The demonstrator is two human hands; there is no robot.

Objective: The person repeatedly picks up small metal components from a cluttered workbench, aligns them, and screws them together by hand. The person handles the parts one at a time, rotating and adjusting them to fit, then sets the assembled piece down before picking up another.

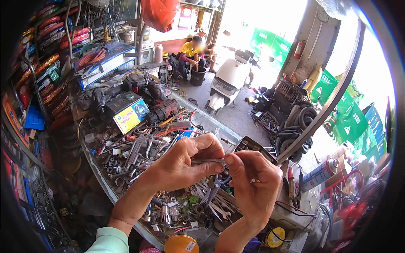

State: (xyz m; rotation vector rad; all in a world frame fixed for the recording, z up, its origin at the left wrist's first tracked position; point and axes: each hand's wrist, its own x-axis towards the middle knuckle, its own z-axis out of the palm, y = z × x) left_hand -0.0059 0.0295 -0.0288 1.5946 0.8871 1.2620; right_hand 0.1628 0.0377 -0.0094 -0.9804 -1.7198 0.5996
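Observation:
Over the cluttered bench, my left hand [185, 162] and my right hand [255, 179] come together. Between them runs a thin metal rod [206, 160], lying roughly level. The left fingers are closed around its left part, while the right thumb and fingertips pinch its right end. What sits at that end is too small to make out. Below the hands lie scissors [213, 192], an open-end wrench [222, 211], and many loose nuts, sockets and small fittings.
A rubber patch box [130, 114] and cordless drills [162, 110] crowd the bench's far side. A spray can [320, 173] stands at right. Beyond are a white scooter [228, 82], stacked tires [297, 122], and a seated person [192, 55] by a black bucket [197, 76].

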